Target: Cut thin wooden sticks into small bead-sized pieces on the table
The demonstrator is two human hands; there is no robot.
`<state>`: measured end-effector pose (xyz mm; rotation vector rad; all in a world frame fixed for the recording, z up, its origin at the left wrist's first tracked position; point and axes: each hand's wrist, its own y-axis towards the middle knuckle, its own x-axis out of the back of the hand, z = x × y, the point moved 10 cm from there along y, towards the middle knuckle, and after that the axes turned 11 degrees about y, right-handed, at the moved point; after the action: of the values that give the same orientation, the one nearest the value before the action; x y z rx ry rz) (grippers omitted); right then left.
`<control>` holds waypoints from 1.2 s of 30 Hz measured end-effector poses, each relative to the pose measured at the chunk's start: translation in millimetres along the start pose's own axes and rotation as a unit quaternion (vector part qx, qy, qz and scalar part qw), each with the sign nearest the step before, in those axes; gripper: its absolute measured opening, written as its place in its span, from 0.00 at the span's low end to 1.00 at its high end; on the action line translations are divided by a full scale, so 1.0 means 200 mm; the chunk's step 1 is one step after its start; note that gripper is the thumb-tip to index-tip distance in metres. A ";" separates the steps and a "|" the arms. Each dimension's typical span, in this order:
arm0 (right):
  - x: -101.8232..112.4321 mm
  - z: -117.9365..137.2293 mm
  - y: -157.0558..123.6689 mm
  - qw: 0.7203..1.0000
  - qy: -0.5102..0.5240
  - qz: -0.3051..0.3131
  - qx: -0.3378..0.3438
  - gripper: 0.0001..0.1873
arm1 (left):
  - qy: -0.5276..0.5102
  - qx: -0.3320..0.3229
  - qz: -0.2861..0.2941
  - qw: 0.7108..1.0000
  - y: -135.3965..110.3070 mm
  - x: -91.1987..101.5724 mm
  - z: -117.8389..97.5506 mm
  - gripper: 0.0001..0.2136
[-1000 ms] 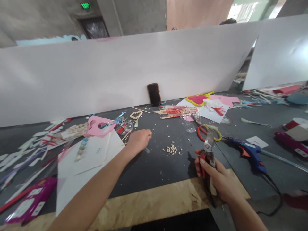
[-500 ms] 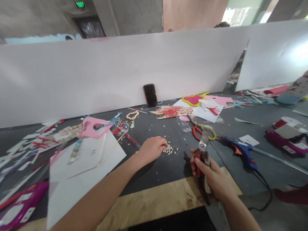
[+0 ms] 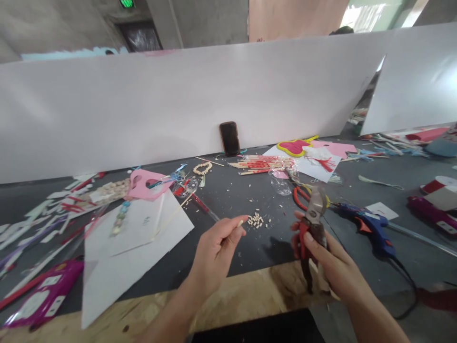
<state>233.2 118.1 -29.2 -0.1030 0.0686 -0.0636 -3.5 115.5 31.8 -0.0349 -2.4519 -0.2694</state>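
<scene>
Between thumb and forefinger, my left hand (image 3: 218, 245) pinches a small pale wooden stick piece (image 3: 240, 223), raised off the dark table. Just beyond it lies a small pile of cut stick pieces (image 3: 257, 220), with a few strays around. My right hand (image 3: 326, 257) is wrapped round the red handles of pruning shears (image 3: 314, 214), whose blades point up and away from me. Scissors (image 3: 302, 196) with red and yellow handles rest behind the shears. A heart-shaped ring of stick pieces (image 3: 202, 168) lies farther back on the left.
A blue glue gun (image 3: 367, 228) with its cable lies at right. Bundled red-and-wood sticks (image 3: 262, 164) sit near the back, below a phone (image 3: 229, 138) leaning on a white board (image 3: 171, 105). White paper (image 3: 139, 257) and a pink cutout (image 3: 143, 183) occupy the left.
My left hand has drawn back from the pile towards me and lifted a stick piece. The shears remain in my right hand, and the view has shifted slightly.
</scene>
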 end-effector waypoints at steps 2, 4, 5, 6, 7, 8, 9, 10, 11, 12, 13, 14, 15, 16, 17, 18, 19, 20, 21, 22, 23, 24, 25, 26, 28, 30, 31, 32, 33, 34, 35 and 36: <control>-0.02 0.14 -0.01 0.984 -0.142 -0.001 0.111 0.31 | -0.045 0.058 0.009 0.997 -0.03 -0.04 0.04 0.16; -0.07 0.24 -0.05 0.936 -0.284 -0.006 0.206 0.30 | -0.101 0.100 0.023 0.990 -0.06 -0.10 0.07 0.15; -0.11 0.27 -0.07 0.909 -0.341 -0.004 0.239 0.31 | -0.126 0.111 0.027 0.985 -0.07 -0.12 0.08 0.14; -0.16 0.28 -0.09 0.886 -0.385 0.005 0.258 0.31 | -0.145 0.118 0.028 0.982 -0.08 -0.14 0.08 0.13; -0.20 0.26 -0.10 0.868 -0.416 0.020 0.272 0.32 | -0.160 0.122 0.028 0.979 -0.08 -0.15 0.08 0.12; -0.24 0.24 -0.11 0.853 -0.437 0.039 0.283 0.33 | -0.171 0.125 0.027 0.977 -0.09 -0.16 0.08 0.11; -0.28 0.22 -0.13 0.841 -0.452 0.058 0.292 0.35 | -0.179 0.127 0.026 0.975 -0.09 -0.16 0.08 0.12; -0.31 0.19 -0.14 0.831 -0.463 0.072 0.300 0.37 | -0.185 0.127 0.023 0.974 -0.09 -0.16 0.08 0.12; -0.33 0.17 -0.14 0.824 -0.470 0.082 0.305 0.38 | -0.192 0.126 0.019 0.973 -0.09 -0.16 0.08 0.12; -0.33 0.15 -0.15 0.820 -0.475 0.088 0.307 0.39 | -0.198 0.124 0.014 0.972 -0.09 -0.15 0.09 0.12; -0.34 0.13 -0.14 0.818 -0.479 0.088 0.307 0.40 | -0.203 0.124 0.010 0.971 -0.09 -0.14 0.09 0.12; -0.33 0.12 -0.14 0.816 -0.483 0.087 0.305 0.40 | -0.206 0.125 0.005 0.970 -0.10 -0.13 0.09 0.12; -0.33 0.12 -0.14 0.814 -0.488 0.083 0.304 0.40 | -0.208 0.125 0.002 0.970 -0.10 -0.13 0.09 0.12; -0.33 0.12 -0.14 0.811 -0.493 0.079 0.304 0.40 | -0.207 0.127 -0.001 0.970 -0.10 -0.12 0.10 0.12; -0.33 0.12 -0.14 0.807 -0.500 0.076 0.306 0.40 | -0.203 0.129 -0.005 0.971 -0.11 -0.12 0.10 0.12; -0.33 0.13 -0.14 0.802 -0.507 0.073 0.308 0.40 | -0.199 0.130 -0.007 0.971 -0.11 -0.12 0.11 0.12; -0.33 0.13 -0.14 0.797 -0.513 0.071 0.312 0.40 | -0.197 0.130 -0.009 0.972 -0.11 -0.11 0.11 0.12; -0.33 0.13 -0.15 0.792 -0.518 0.071 0.314 0.41 | -0.197 0.129 -0.010 0.972 -0.11 -0.12 0.11 0.11; -0.34 0.14 -0.15 0.788 -0.523 0.072 0.316 0.41 | -0.199 0.129 -0.009 0.972 -0.11 -0.12 0.11 0.11; -0.34 0.14 -0.15 0.786 -0.527 0.074 0.316 0.41 | -0.201 0.129 -0.009 0.971 -0.11 -0.12 0.11 0.11; -0.34 0.14 -0.16 0.783 -0.530 0.075 0.316 0.40 | -0.204 0.128 -0.007 0.971 -0.11 -0.13 0.12 0.11; -0.34 0.14 -0.16 0.781 -0.533 0.077 0.315 0.40 | -0.205 0.127 -0.006 0.970 -0.11 -0.13 0.12 0.11; -0.34 0.14 -0.16 0.779 -0.537 0.078 0.315 0.40 | -0.204 0.127 -0.006 0.971 -0.12 -0.13 0.12 0.11; -0.34 0.15 -0.16 0.776 -0.541 0.079 0.315 0.40 | -0.200 0.126 -0.006 0.972 -0.12 -0.13 0.11 0.11; -0.34 0.16 -0.16 0.769 -0.550 0.079 0.317 0.39 | -0.191 0.124 -0.008 0.974 -0.12 -0.12 0.11 0.11; -0.34 0.17 -0.17 0.762 -0.557 0.082 0.320 0.38 | -0.181 0.124 -0.007 0.976 -0.12 -0.12 0.11 0.11; -0.34 0.18 -0.17 0.760 -0.560 0.084 0.321 0.38 | -0.178 0.123 -0.006 0.976 -0.12 -0.12 0.10 0.11; -0.34 0.18 -0.17 0.761 -0.558 0.084 0.321 0.37 | -0.176 0.122 -0.005 0.977 -0.12 -0.12 0.10 0.11; -0.34 0.19 -0.17 0.767 -0.550 0.081 0.321 0.35 | -0.178 0.122 -0.004 0.976 -0.12 -0.12 0.10 0.11; -0.33 0.20 -0.17 0.777 -0.537 0.073 0.320 0.34 | -0.182 0.123 -0.003 0.976 -0.11 -0.12 0.09 0.11; -0.31 0.20 -0.17 0.791 -0.519 0.063 0.319 0.31 | -0.187 0.126 -0.002 0.974 -0.11 -0.12 0.09 0.11; -0.30 0.21 -0.17 0.806 -0.497 0.052 0.318 0.28 | -0.194 0.130 -0.001 0.972 -0.11 -0.13 0.10 0.11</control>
<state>174.8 92.9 19.4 0.5526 -1.0054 0.0875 2.0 98.1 -2.7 0.0331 -2.8560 0.0688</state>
